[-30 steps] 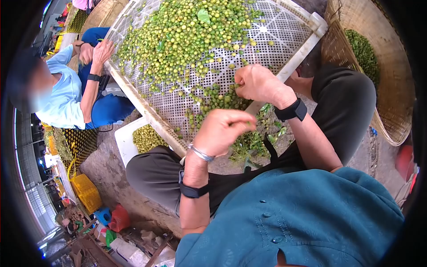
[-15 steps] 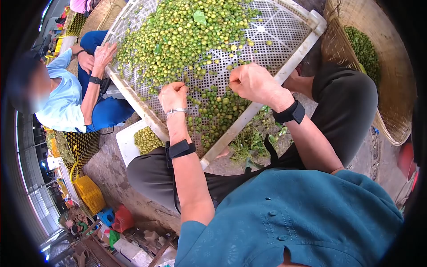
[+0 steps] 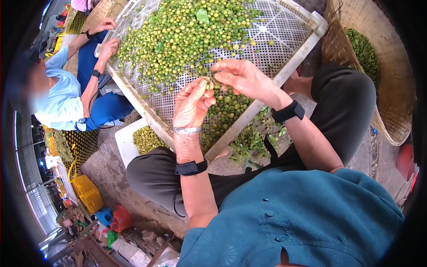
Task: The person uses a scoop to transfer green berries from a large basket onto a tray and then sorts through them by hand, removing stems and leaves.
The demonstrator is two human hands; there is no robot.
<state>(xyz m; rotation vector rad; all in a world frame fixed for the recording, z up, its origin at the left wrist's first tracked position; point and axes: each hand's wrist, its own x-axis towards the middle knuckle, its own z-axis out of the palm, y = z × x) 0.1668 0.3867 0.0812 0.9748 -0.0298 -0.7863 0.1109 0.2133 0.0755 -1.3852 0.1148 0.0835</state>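
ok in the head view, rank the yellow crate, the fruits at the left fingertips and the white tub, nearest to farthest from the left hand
1. Fruits: at the left hand's fingertips, above the white tray.
2. White tub: left of the hand, beside the tray's lower-left side.
3. Yellow crate: farther left, beyond the tub.

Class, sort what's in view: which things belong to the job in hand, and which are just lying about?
Likely the job:
left hand, pinching small green fruits
right hand, close beside it
white perforated tray, bearing a fruit heap

Apparently lying about:
yellow crate
red bag
green plastic
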